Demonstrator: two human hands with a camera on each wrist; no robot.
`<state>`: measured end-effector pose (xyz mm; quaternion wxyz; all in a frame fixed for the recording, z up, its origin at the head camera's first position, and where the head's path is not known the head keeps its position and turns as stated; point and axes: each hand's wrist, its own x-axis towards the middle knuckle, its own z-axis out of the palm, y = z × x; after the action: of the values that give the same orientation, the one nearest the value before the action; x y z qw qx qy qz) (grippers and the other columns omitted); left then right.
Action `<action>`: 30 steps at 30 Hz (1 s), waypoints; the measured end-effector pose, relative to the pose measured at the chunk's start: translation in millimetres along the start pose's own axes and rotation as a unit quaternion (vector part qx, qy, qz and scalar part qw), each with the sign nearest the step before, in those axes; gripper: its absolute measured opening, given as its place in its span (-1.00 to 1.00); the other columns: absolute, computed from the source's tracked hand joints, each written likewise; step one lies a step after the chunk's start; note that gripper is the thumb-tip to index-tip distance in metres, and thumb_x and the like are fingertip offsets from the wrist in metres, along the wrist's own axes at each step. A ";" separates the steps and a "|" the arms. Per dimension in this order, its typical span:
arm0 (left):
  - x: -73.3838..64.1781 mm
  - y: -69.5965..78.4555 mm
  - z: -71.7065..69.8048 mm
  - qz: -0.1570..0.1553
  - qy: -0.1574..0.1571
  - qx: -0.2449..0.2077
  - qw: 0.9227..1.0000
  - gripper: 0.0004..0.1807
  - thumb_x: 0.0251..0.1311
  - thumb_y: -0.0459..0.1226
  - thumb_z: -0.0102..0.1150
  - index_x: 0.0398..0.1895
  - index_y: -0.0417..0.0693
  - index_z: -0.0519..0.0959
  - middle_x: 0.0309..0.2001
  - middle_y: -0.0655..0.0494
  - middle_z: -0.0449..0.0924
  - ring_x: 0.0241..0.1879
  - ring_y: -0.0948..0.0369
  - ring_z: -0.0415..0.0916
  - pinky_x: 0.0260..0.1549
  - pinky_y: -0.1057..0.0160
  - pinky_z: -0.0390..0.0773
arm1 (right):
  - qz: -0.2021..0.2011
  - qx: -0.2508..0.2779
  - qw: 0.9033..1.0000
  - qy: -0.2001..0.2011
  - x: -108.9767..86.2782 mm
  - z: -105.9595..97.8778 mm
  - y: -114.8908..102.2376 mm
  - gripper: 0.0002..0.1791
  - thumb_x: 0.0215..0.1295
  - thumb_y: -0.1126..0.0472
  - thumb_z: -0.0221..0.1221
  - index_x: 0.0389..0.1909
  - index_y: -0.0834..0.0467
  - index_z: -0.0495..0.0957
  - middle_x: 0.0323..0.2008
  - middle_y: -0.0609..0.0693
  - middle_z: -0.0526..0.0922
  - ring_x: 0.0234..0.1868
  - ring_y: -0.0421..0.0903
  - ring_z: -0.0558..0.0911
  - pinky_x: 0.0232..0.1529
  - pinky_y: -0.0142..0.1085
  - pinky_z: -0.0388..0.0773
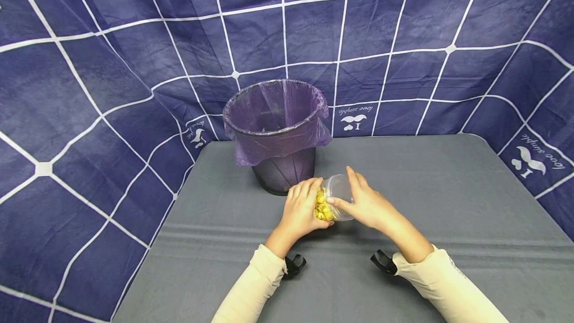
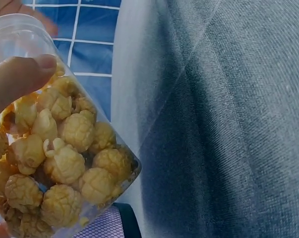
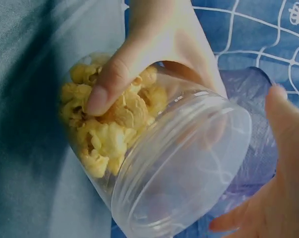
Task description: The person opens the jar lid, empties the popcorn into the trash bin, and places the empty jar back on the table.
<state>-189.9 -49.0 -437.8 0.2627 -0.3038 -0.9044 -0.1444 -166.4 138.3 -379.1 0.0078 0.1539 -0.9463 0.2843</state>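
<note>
A clear plastic jar of popcorn [image 2: 55, 144] is held on its side, tilted, by my left hand [image 1: 301, 211]. The left thumb lies across the jar wall, and the fingers wrap round the far side. Yellow popcorn [image 1: 322, 207] fills the end nearer the left palm. On the other end, a translucent screw lid [image 3: 189, 163] faces right. Around that lid my right hand [image 1: 369, 204] has its thumb and fingers spread wide. In the right wrist view the right fingertips show a gap from the lid.
Just behind the left hand stands a black mesh bin [image 1: 287, 168], lined with a purple plastic bag [image 1: 278, 146]. The grey cloth-covered table [image 1: 430, 188] stretches to both sides. Blue grid-patterned curtains [image 1: 381, 29] hang behind it and at its sides.
</note>
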 end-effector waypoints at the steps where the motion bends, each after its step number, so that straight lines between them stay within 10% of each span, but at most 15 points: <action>1: -0.1 0.4 0.2 0.000 -0.001 0.000 1.000 0.13 -0.66 0.17 0.44 0.16 -0.10 0.26 0.06 0.07 0.32 0.05 0.14 0.26 0.00 0.16 0.25 | 0.021 -0.010 1.000 -0.003 0.5 0.7 -1.8 0.11 0.02 -0.44 -0.05 0.34 0.30 -0.11 0.18 0.39 0.19 -0.04 0.36 0.42 -0.11 0.14 0.36; 6: -0.1 0.9 1.4 0.003 -0.002 0.004 1.000 0.12 -0.64 0.18 0.43 0.16 -0.09 0.26 0.05 0.07 0.32 0.05 0.14 0.26 0.00 0.17 0.25 | 0.028 -0.024 0.999 -0.010 2.7 4.3 -0.8 0.08 -0.02 -0.42 0.03 0.30 0.32 0.01 0.04 0.40 0.33 -0.12 0.32 0.47 -0.15 0.12 0.39; 16: 0.1 -5.7 0.7 0.010 0.007 0.005 1.000 0.13 -0.65 0.17 0.43 0.16 -0.11 0.26 0.04 0.04 0.34 0.02 0.12 0.29 -0.02 0.16 0.29 | -0.158 0.050 0.986 -0.014 5.2 1.6 18.1 0.14 -0.26 -0.07 0.42 0.35 0.07 -0.03 0.24 0.13 0.09 -0.03 0.08 0.42 -0.13 -0.08 0.45; 30: 3.3 -2.7 0.3 0.025 0.007 -0.010 1.000 0.16 -0.69 0.20 0.43 0.17 -0.10 0.25 0.05 0.03 0.34 0.04 0.10 0.29 0.00 0.15 0.28 | -0.266 -0.024 0.964 -0.002 -0.8 -8.4 25.4 0.06 -0.39 0.18 0.46 0.25 0.12 0.11 0.28 0.14 0.03 0.23 0.16 0.12 0.10 0.06 0.20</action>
<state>-194.0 -49.4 -436.5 0.2698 -0.3282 -0.8929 -0.1492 -173.8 163.1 -385.8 0.0852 0.4005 -0.8777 0.2488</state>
